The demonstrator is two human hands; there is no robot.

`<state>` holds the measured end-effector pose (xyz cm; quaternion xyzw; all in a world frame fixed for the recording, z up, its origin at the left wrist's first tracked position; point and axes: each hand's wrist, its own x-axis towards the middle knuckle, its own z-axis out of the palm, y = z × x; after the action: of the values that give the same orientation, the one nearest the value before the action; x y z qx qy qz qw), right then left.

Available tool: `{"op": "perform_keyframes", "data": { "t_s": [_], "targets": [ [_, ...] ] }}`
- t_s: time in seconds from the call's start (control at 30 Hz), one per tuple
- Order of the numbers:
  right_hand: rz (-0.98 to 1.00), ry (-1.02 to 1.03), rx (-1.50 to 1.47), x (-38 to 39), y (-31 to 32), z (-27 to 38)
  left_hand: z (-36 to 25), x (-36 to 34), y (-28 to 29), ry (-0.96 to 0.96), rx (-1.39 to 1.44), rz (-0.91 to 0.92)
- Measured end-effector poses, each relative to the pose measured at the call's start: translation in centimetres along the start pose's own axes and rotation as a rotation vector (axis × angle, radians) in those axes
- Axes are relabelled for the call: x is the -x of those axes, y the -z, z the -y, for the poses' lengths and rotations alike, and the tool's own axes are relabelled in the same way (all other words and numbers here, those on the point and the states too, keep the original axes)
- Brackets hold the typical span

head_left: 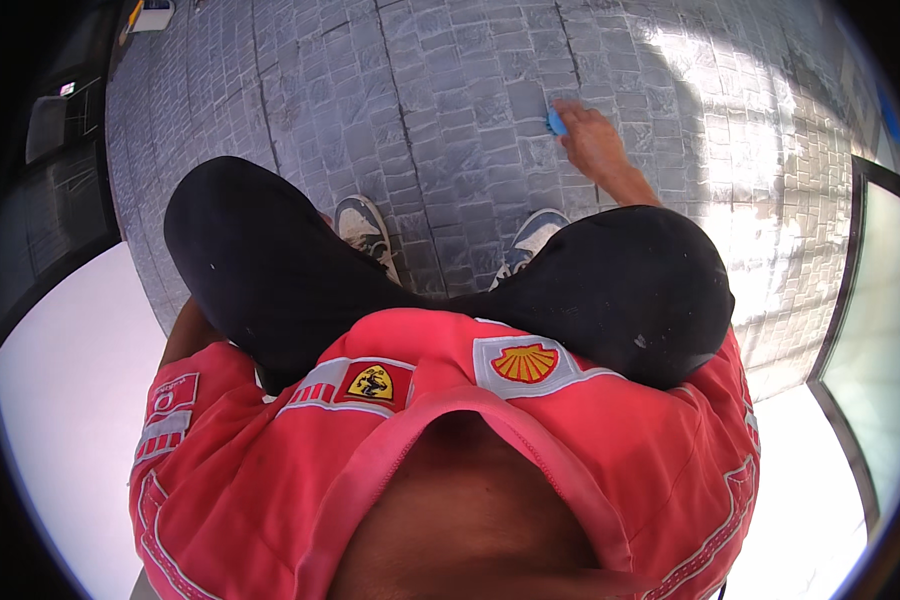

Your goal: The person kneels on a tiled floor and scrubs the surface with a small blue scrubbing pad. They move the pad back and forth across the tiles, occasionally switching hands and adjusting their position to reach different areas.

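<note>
Passage for the bare right hand (pixel 592 142), closed on a small blue object (pixel 556 122), is offered forward and to both sides over the grey stone-block floor (pixel 450 120). Straight back, the way is blocked by the black-trousered right knee (pixel 660 280). Between it and the black-trousered left knee (pixel 240 225), the gap is narrowed by two grey-and-white lace-up shoes (pixel 364 228). Far right, reach is bounded by a black-framed pale panel (pixel 882 290).

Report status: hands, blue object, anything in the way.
Right hand holding small blue object, exact type unclear. Left hand hidden from view. Object low at grey paving, contact unconfirmed. Right shoe nearest, apart from it; no obstruction seen.
</note>
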<state>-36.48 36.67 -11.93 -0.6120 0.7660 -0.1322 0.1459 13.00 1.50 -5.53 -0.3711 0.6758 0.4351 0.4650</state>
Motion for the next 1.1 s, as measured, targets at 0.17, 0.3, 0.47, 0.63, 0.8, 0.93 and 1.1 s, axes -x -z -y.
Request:
{"op": "perform_keyframes", "data": {
  "t_s": [0.17, 0.3, 0.47, 0.63, 0.8, 0.93, 1.1],
  "targets": [
    [0.154, 0.257, -0.012, -6.1, -4.3, 11.0, 1.6, 4.4, 18.1, -0.081, -0.345, -0.409],
    [0.264, 0.053, 0.111, -4.5, 1.7, 4.7, 7.0, 8.6, 34.5, -0.011, -0.503, -0.844],
    [0.427, -0.142, 0.269, -1.4, 3.6, 2.0, 12.7, 3.8, 38.1, 0.122, -0.594, -0.729],
    [0.551, -0.138, 0.378, -3.5, 0.1, 10.1, 13.4, -3.1, 34.9, 0.046, -0.702, -0.615],
    [0.401, -0.113, 0.189, -5.6, 1.9, 15.3, 12.8, -4.9, 34.4, -0.018, -0.765, -0.584],
    [0.318, -0.151, -0.007, -2.9, 4.1, 18.0, 11.6, -5.8, 35.2, -0.049, -0.818, -0.568],
    [0.432, -0.262, -0.007, -1.4, 2.9, 20.9, 10.8, -6.5, 35.3, -0.07, -0.86, -0.555]
  ]
}}
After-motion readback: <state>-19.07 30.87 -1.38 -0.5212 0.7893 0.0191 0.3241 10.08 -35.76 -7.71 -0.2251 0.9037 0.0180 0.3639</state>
